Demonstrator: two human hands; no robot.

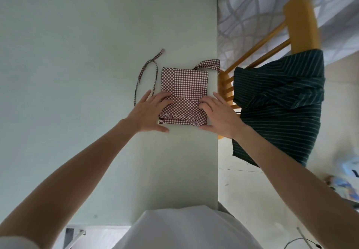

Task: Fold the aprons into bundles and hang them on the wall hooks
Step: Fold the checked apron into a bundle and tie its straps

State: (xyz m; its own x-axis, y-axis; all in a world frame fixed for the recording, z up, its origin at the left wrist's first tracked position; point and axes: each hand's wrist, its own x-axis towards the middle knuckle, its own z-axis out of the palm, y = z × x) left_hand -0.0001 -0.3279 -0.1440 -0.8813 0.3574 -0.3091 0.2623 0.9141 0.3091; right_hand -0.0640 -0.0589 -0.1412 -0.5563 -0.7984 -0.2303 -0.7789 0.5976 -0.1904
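A brown-and-white checked apron (184,85) lies folded into a small rectangle near the right edge of the pale table (77,54). Its near end is turned up over the rest. My left hand (149,110) lies on the apron's near left corner, fingers stretched flat over the cloth. My right hand (217,112) rests on the near right corner, fingers flat and thumb under the fold's edge. One thin tie strap (147,73) trails loose in a loop to the left of the bundle. A wider neck loop (209,64) sticks out at the far right corner.
A dark green striped apron (279,101) hangs over a wooden chair (299,23) just right of the table. Patterned bedding (252,5) lies behind the chair. Small items sit on the floor at the far right (345,186). No wall hooks are in view.
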